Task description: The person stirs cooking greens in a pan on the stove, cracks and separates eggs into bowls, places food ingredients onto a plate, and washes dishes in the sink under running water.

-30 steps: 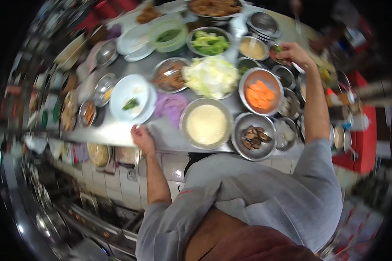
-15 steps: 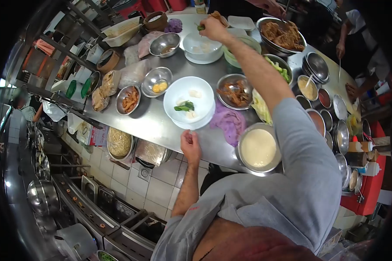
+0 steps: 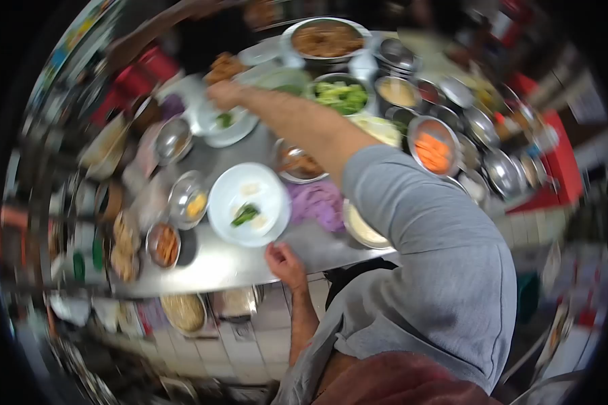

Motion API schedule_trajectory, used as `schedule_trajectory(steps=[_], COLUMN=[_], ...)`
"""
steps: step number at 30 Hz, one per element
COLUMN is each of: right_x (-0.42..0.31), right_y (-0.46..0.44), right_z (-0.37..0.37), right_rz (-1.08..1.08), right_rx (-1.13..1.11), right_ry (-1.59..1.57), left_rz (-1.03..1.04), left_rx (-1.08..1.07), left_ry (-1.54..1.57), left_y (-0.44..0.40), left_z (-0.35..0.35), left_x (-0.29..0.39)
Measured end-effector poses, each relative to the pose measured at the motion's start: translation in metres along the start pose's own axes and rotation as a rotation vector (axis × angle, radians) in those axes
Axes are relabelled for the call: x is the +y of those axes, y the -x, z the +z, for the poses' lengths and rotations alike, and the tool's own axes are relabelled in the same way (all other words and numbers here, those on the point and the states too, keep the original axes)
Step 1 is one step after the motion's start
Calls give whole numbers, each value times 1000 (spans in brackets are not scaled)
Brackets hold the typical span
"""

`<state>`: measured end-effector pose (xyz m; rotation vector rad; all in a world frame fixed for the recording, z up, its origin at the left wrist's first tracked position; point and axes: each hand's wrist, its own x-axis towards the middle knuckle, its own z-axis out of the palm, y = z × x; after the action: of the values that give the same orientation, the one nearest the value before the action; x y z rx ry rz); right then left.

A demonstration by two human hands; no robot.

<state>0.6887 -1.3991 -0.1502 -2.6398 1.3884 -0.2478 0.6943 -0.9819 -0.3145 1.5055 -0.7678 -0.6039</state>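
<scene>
My right hand (image 3: 224, 96) is stretched to the far side of the table, over a white bowl (image 3: 231, 140). Leafy greens (image 3: 224, 120) show in that bowl just below the hand. Motion smears the fingers, so their grip is not clear. My left hand (image 3: 286, 264) rests by the near table edge with its fingers curled in, and nothing shows in them. In front of it stands another white bowl (image 3: 224, 196), holding greens (image 3: 245, 214) and pale slices (image 3: 250, 189). A crumpled purple cloth (image 3: 315, 205) lies to the right of this bowl.
Small steel bowls hold yolks (image 3: 196, 204) and orange-brown strips (image 3: 164, 245) at left. Chopped greens (image 3: 341, 98), carrots (image 3: 432, 152) and a fried-looking brown food (image 3: 327, 39) sit further right and back. Another person's arm (image 3: 152, 30) reaches in at the top left.
The view has turned and blurred. Greens that were in my right hand over the far bowl now show in that bowl, with the hand above. My left hand stays near the table edge.
</scene>
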Motion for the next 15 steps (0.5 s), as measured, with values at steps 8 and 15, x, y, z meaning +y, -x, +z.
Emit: schedule_trajectory(steps=[8, 15], right_x=[31, 143], right_y=[229, 539], right_z=[-159, -191], right_rz=[-216, 223], right_rx=[421, 774], right_ry=[-209, -321], left_rz=[68, 240], left_rx=[-43, 173], left_ry=[-51, -46], left_y=[0, 1], left_z=[-2, -12], left_x=[-2, -5])
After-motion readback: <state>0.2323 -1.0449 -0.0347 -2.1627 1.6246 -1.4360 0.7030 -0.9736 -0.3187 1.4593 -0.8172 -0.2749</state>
